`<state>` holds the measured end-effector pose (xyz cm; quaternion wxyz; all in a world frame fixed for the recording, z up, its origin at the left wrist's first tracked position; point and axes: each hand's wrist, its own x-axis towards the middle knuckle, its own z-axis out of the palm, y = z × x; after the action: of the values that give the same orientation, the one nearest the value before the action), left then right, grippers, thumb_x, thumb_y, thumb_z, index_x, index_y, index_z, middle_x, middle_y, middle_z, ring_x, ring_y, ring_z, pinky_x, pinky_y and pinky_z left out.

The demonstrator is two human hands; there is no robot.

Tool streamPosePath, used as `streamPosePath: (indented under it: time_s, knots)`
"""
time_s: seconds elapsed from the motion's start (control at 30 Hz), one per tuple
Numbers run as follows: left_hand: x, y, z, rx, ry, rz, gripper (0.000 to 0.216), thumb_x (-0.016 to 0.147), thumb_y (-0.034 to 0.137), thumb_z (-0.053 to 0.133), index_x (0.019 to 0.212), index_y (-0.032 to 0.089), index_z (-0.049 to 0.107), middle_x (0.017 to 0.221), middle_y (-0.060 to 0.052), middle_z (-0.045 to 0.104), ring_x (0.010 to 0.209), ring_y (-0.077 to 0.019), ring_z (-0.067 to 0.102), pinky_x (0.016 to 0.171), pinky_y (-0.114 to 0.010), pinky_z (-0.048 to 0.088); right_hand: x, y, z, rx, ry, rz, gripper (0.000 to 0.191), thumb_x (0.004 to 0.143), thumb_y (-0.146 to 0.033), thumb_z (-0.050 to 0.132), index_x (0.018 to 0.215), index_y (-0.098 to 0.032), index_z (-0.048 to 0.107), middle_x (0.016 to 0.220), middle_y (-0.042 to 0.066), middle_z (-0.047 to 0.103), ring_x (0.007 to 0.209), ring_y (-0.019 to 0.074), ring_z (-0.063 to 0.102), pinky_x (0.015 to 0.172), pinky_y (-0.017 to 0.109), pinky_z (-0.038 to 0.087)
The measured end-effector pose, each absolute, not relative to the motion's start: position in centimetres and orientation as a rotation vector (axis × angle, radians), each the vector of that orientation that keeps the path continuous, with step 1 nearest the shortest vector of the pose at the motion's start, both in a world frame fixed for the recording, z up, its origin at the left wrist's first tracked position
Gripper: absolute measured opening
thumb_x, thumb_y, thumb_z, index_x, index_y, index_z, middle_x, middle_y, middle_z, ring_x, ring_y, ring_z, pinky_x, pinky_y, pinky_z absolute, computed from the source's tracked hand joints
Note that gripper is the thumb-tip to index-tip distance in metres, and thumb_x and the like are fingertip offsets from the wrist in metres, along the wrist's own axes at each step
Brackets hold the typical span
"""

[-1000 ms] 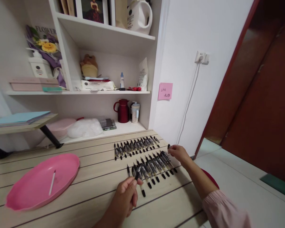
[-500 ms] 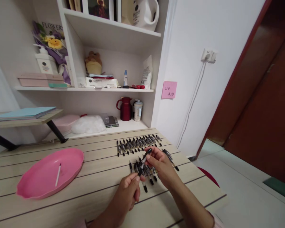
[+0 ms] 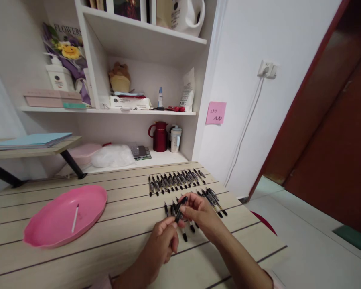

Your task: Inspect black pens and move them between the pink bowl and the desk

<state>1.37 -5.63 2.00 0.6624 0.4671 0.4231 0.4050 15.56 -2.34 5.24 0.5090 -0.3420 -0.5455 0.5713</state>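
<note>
Just above the near row of pens [image 3: 213, 198] on the worktop [image 3: 123, 228], the black pen [image 3: 180, 206] slants up and away, fingers of the left hand [image 3: 164, 245] pinching its lower end, fingers of the right hand [image 3: 203, 214] pinching its top.

White shelving [image 3: 144, 40] stands left of a white wall [image 3: 246, 36], red-brown door [image 3: 343, 132] and pale floor [image 3: 313, 249]
</note>
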Motion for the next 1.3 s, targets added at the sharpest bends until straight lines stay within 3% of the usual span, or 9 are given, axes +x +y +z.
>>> streamPosePath:
  time_s: [0.3,0.43,0.7,0.83,0.97,1.1,1.2,1.3]
  knots:
    - [1.2,-6.0,2.7,0.979,0.923,0.903,0.014,0.070,0.027,0.048,0.079,0.017,0.051,0.049,0.007,0.047,0.031,-0.0006,0.018,0.033,-0.015,0.008,14.7,-2.8,3.9,-0.822,-1.289,1.379,0.030,0.064,-0.039,0.070,0.080,-0.016,0.057,0.057,-0.005,0.049,0.046,0.0058,0.041,0.045,0.019,0.029]
    - [0.8,-5.8,2.8,1.000,0.871,0.936,0.016,0.070,0.030,0.053,0.077,0.015,0.052,0.055,0.004,0.051,0.031,0.0003,0.023,0.031,-0.014,0.012,14.7,-3.0,3.6,-0.847,-1.237,1.339,0.030,0.064,-0.038,0.070,0.080,-0.017,0.058,0.058,-0.005,0.049,0.047,0.0058,0.039,0.045,0.019,0.031]
    - [0.7,-5.1,2.1,1.102,0.949,0.885,0.015,0.067,0.030,0.055,0.068,0.016,0.052,0.048,0.005,0.050,0.026,-0.0010,0.026,0.028,-0.016,0.014,14.0,-3.8,2.8,-0.908,-1.183,1.303,0.030,0.064,-0.041,0.069,0.076,-0.017,0.056,0.056,-0.005,0.047,0.046,0.0067,0.043,0.043,0.019,0.030]
    - [0.3,-4.6,2.7,1.237,1.070,0.902,0.014,0.068,0.027,0.052,0.073,0.015,0.057,0.049,0.005,0.050,0.030,-0.0035,0.031,0.031,-0.017,0.020,14.8,-3.9,2.4,-0.948,-1.197,1.250,0.037,0.062,-0.045,0.069,0.083,-0.017,0.056,0.058,-0.004,0.051,0.047,0.0079,0.044,0.044,0.019,0.032]
    - [-3.9,-2.9,5.2,1.603,1.337,1.172,0.019,0.068,0.025,0.054,0.077,0.015,0.067,0.072,-0.003,0.060,0.061,-0.0122,0.055,0.055,-0.022,0.042,17.6,-5.2,1.1,-1.159,-1.220,1.012,0.037,0.067,-0.048,0.062,0.088,-0.018,0.057,0.063,-0.002,0.052,0.048,0.0088,0.041,0.045,0.021,0.034]
    - [-12.6,-0.8,7.8,1.820,2.027,1.043,0.025,0.073,0.027,0.050,0.087,0.017,0.068,0.089,-0.007,0.066,0.082,-0.0196,0.059,0.071,-0.026,0.042,20.9,-6.9,-1.5,-1.345,-1.383,0.790,0.029,0.072,-0.048,0.056,0.071,-0.019,0.059,0.061,-0.001,0.052,0.058,0.0129,0.047,0.055,0.022,0.039]
    - [-18.7,0.2,8.0,1.708,2.426,0.673,0.031,0.074,0.025,0.047,0.099,0.016,0.063,0.106,-0.011,0.065,0.095,-0.0239,0.058,0.073,-0.028,0.041,22.2,-7.5,-3.0,-1.449,-1.387,0.744,0.031,0.070,-0.049,0.055,0.067,-0.019,0.059,0.060,0.000,0.053,0.061,0.0152,0.049,0.057,0.022,0.041]
    - [-21.8,0.8,6.7,1.592,2.511,0.518,0.030,0.071,0.023,0.050,0.096,0.012,0.062,0.099,-0.018,0.067,0.083,-0.0275,0.063,0.064,-0.031,0.042,22.3,-7.5,-3.4,-1.489,-1.333,0.743,0.031,0.070,-0.050,0.054,0.064,-0.019,0.058,0.056,-0.001,0.052,0.057,0.0149,0.049,0.054,0.022,0.039]
